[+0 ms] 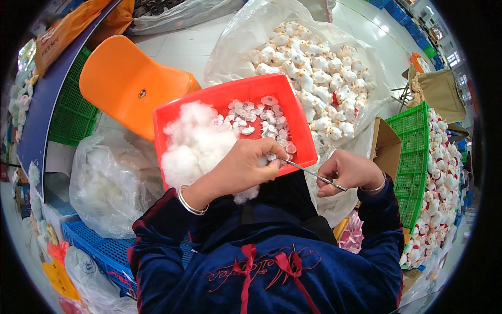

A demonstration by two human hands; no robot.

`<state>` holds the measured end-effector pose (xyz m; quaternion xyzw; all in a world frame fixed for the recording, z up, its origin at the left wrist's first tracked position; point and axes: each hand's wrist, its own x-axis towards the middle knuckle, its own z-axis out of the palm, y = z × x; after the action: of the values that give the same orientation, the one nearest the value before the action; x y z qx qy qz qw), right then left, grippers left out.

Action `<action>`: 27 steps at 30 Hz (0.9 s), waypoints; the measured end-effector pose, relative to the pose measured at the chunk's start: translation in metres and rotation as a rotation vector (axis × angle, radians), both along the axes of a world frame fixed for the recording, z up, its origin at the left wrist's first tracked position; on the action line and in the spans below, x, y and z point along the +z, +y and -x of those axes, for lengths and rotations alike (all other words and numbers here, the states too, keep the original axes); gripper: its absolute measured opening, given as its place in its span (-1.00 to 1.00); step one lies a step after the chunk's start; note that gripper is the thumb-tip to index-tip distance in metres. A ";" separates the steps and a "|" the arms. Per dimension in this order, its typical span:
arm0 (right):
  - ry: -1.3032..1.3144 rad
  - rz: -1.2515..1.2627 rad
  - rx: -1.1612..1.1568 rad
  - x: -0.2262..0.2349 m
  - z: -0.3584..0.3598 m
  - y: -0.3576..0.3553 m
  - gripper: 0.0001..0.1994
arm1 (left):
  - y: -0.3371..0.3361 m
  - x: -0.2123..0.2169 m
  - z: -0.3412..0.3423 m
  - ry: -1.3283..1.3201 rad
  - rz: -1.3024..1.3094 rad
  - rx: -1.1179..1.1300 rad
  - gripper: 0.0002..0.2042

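Observation:
Between the thumb and fingers of my left hand [251,163] is a small white piece [270,156], mostly covered by the fingers. My right hand [351,170] is closed, with its fingers curled on a slim metal tool [306,170] that looks like forceps or tweezers; its far end reaches the left fingertips. Both hands are over the near edge of a red plastic tray [230,87]. Fluffy white stuffing [194,137] fills the tray's left side. Several small white and grey pieces [269,119] lie in its right side.
A large clear bag of small white plush pieces [319,68] stands beyond the tray. An orange chair [130,83] is at far left, above a bag of stuffing [104,183]. Blue crates [102,248] sit at left, a green crate [410,152] and cardboard box [386,146] at right.

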<state>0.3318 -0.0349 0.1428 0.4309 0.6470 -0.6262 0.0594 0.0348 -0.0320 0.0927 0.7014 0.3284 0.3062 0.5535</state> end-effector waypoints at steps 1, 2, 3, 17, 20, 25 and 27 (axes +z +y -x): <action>-0.002 -0.006 -0.004 0.000 0.001 0.000 -0.70 | 0.001 -0.004 -0.001 0.037 -0.062 0.016 -0.81; -0.002 -0.008 -0.011 -0.001 0.001 -0.001 -0.70 | 0.000 -0.002 0.001 0.057 -0.047 0.016 -0.84; -0.010 -0.027 -0.001 0.000 0.002 -0.003 -0.70 | -0.001 0.002 0.004 0.078 -0.033 0.015 -0.87; -0.113 -0.392 0.041 0.013 0.001 -0.008 -0.70 | 0.009 0.001 0.012 -0.125 0.400 -0.016 -0.76; -0.123 -0.399 0.040 0.014 0.001 -0.009 -0.70 | 0.011 0.010 0.016 -0.052 0.408 -0.008 -0.82; -0.168 -0.440 0.059 0.018 0.006 -0.008 -0.69 | 0.010 0.012 0.018 0.016 0.376 -0.011 -0.91; -0.193 -0.455 0.056 0.020 0.008 -0.009 -0.70 | 0.010 0.012 0.018 0.027 0.362 -0.021 -0.93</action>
<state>0.3240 -0.0438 0.1624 0.4730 0.7744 -0.4184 0.0397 0.0168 -0.0215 0.1044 0.5977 0.3782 0.2267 0.6696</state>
